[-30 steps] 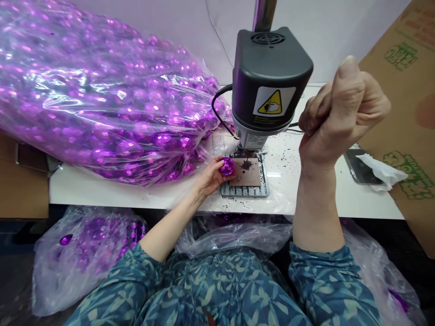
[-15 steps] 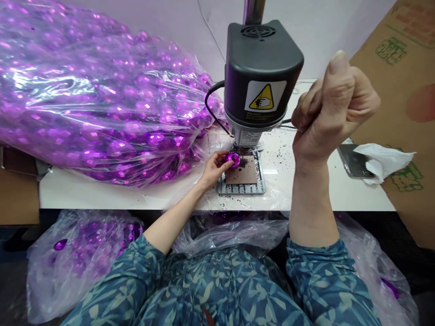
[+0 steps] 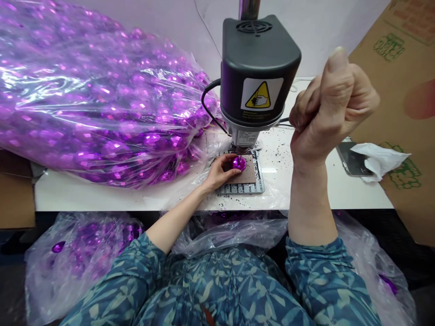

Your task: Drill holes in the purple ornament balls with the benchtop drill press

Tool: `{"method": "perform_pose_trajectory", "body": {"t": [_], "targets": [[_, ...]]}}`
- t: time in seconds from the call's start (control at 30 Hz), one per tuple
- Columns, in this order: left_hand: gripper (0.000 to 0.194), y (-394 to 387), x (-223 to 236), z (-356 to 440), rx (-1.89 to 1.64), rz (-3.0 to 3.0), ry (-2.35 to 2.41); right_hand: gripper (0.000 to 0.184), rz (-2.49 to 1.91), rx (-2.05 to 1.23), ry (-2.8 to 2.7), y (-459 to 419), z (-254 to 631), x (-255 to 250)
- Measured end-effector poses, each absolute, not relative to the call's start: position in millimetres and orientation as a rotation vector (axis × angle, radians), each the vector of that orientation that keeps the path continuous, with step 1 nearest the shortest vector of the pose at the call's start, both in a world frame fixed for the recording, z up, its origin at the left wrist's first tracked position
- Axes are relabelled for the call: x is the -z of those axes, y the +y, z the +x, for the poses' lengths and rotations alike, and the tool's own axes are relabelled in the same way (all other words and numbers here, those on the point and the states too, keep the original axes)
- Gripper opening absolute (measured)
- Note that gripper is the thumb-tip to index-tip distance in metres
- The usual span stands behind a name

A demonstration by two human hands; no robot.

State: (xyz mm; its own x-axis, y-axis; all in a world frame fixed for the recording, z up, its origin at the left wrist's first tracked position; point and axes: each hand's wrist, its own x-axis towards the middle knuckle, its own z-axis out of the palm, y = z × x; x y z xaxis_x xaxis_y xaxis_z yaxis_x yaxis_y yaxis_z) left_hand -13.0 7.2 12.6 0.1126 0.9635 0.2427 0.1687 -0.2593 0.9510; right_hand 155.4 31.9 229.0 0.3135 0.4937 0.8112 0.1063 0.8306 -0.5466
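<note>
Between the thumb and fingers of my left hand (image 3: 219, 173) is a shiny purple faceted ball (image 3: 239, 163). The ball sits over a brown board (image 3: 246, 175) on the grey metal base (image 3: 261, 186) of a bench drill press (image 3: 260, 68). The drill bit comes down at the top of the ball; whether it enters the ball is hard to see. My right hand (image 3: 336, 106) is raised beside the drill head on its right, fingers curled into a fist. What it grips, if anything, is hidden by the fingers.
A large clear bag of purple balls (image 3: 108, 113) fills the table's left side. At right lie a phone (image 3: 351, 158), a white tissue (image 3: 380, 158) and a cardboard box (image 3: 401, 108). Dark shavings are scattered around the base. More plastic bags (image 3: 84, 258) hang below the table edge.
My left hand has moved the ball rightward over the board, beneath the drill bit, turning it on the way. My right hand keeps its closed pose. The view has shifted slightly.
</note>
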Motion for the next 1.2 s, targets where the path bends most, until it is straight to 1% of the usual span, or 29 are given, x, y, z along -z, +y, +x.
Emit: {"method": "perform_pose_trajectory", "body": {"t": [0.13,0.27,0.57,0.9,1.2], "targets": [[0.061,2.1,-11.2,-9.1,-1.234,1.705,1.141,0.068,-0.515,-0.287,-1.226,32.3,154.7,-228.9],[0.061,0.7,-9.6,-5.5,-1.249,1.669,1.065,0.067,-0.533,-0.296,-1.217,29.5,156.3,-224.9],[0.061,0.1,-11.8,-5.5,-1.238,1.639,1.071,0.063,-0.401,-0.319,-1.185,6.5,159.9,-195.1],[0.062,-0.6,-11.5,-5.4,-1.219,1.640,1.082,0.055,-0.169,-0.141,-1.208,20.3,164.2,-170.2],[0.060,0.4,-8.3,-4.6,-1.235,1.623,1.077,0.058,-0.146,-0.052,-1.187,27.6,166.9,-152.9]]}}
